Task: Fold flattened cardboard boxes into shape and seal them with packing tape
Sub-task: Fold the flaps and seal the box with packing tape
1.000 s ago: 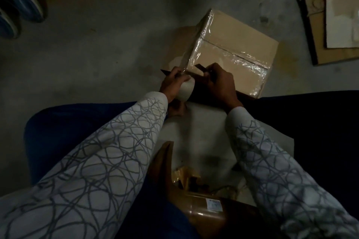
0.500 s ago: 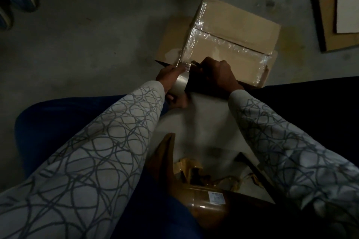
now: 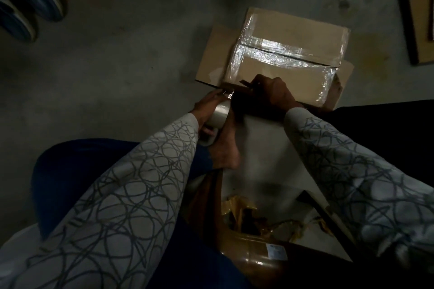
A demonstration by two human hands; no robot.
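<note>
Cardboard box point(image 3: 291, 30) sits on the concrete floor point(image 3: 129, 42), straight ahead of the person, on top of a flat cardboard sheet point(image 3: 216, 54) that sticks out at its left and right. Box is folded up, top flaps closed. Long axis runs left-right across the view, right end angled slightly nearer. Clear tape seam point(image 3: 281, 54) follows that axis along the flap join, and more tape wraps down both short ends.

Left hand point(image 3: 206, 107) is at the near-left corner of the box, fingers curled round the clear tape roll point(image 3: 219, 114). Roll is on edge, touching or just beside that corner. A short shiny bit of tape bridges roll to box.

Right hand point(image 3: 276, 95) rests on the near top edge of the box, just right of the roll. Fingers closed round a thin dark tool point(image 3: 245, 82) whose tip points left toward the corner. Too dark to tell what the tool is.

A bare foot point(image 3: 226, 145) lies just below the roll, beside a pale sheet point(image 3: 265, 148) between the forearms. Brown tape-covered object point(image 3: 253, 248) is at the bottom, close to the body. Blue-and-white sandals point(image 3: 25, 0) are far left, well apart from the box. More flat cardboard point(image 3: 422, 19) lies at the far right edge.
</note>
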